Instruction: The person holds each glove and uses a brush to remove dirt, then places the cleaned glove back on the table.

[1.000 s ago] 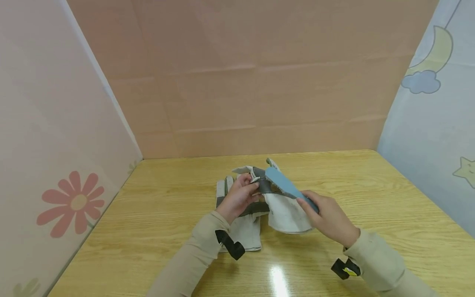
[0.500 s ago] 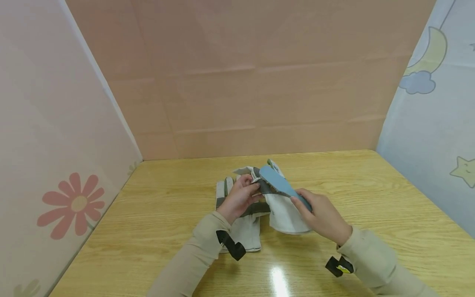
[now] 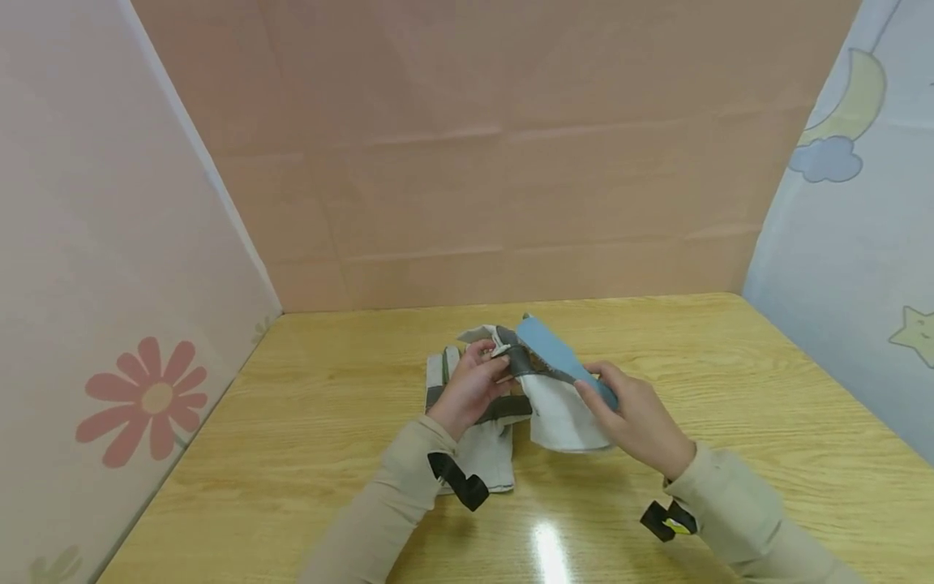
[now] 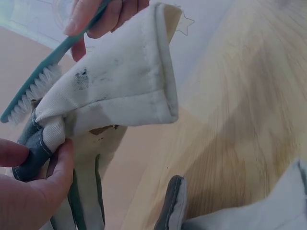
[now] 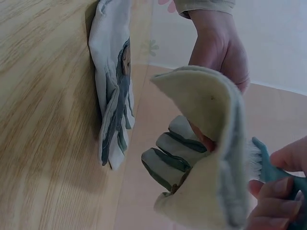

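My left hand (image 3: 473, 392) pinches a white and dark grey work glove (image 3: 569, 415) near its thumb and holds it above the table. Dark smudges mark the glove's cuff (image 4: 103, 79) in the left wrist view. In my right hand (image 3: 645, 422) is the handle of a blue brush (image 3: 554, 350). Its white bristles (image 4: 36, 93) touch or nearly touch the glove's dark patch by the thumb. A second glove (image 3: 485, 454) of the same kind lies flat on the table below my left hand, partly hidden by it.
The wood-grain table (image 3: 328, 422) runs back to a brown papered wall (image 3: 496, 203). Pale printed panels stand at the sides, with a flower (image 3: 155, 397) on the left and a moon (image 3: 861, 97) on the right.
The brush has shifted slightly left, then up a little, along the glove with my right hand. The held glove's cuff has risen slightly. My left hand keeps nearly the same place.
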Tool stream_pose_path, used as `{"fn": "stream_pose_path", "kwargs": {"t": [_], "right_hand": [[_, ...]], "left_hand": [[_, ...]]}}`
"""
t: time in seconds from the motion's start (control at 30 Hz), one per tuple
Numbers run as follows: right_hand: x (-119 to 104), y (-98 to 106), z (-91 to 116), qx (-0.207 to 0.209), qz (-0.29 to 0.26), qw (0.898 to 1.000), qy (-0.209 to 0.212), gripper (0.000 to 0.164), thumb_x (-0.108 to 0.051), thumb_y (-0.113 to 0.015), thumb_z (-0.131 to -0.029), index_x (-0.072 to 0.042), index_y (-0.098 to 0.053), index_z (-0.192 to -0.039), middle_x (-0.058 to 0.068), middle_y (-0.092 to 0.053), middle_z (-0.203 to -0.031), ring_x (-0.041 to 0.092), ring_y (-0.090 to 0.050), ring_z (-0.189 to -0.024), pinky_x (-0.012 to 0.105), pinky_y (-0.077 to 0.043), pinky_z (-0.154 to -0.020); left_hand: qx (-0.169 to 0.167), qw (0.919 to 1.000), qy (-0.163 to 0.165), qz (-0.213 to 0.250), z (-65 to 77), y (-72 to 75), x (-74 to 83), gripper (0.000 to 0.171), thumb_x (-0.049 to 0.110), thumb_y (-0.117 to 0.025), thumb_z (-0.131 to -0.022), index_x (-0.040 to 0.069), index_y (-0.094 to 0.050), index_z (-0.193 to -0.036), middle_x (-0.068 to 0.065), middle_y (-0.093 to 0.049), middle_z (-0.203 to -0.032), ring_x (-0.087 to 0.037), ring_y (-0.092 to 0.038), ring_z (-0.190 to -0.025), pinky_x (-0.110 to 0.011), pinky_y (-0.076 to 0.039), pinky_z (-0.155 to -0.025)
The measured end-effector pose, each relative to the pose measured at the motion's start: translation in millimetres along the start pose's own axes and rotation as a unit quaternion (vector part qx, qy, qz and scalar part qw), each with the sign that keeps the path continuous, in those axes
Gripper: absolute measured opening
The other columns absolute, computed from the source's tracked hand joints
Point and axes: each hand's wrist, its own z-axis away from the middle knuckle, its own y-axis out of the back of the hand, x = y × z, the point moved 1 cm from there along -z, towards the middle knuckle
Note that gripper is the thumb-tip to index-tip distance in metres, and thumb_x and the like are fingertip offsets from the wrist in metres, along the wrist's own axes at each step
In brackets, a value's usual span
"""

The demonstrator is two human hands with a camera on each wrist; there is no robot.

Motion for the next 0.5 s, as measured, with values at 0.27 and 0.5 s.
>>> {"fn": "stream_pose_path", "kwargs": {"t": [0.27, 0.5], "right_hand": [[-3.8, -1.2, -1.7, -0.004, -0.011, 1.000, -0.004, 0.025, -0.010, -0.053, -0.094, 0.000, -0.053, -0.117, 0.001, -0.052, -0.068, -0.003, -0.035, -0.046, 0.021, -0.037, -0.041], [-5.9, -2.6, -3.8, -0.006, -0.007, 1.000, 0.000, 0.027, -0.014, -0.051, -0.096, -0.006, -0.052, -0.122, -0.004, -0.045, -0.061, -0.002, -0.033, -0.044, 0.021, -0.034, -0.041]], "left_hand": [[0.017, 0.9989, 0.010, 0.043, -2.0, -1.0, 0.3, 0.051, 0.004, -0.038, -0.097, 0.001, -0.015, -0.142, -0.027, -0.037, -0.140, -0.012, -0.057, -0.089, -0.038, -0.046, -0.094], [0.013, 0.9971, 0.033, 0.067, -0.5, 1.2, -1.1, 0.051, 0.008, -0.039, -0.098, 0.002, -0.022, -0.146, -0.015, -0.048, -0.126, -0.007, -0.055, -0.082, -0.029, -0.046, -0.082]]}}
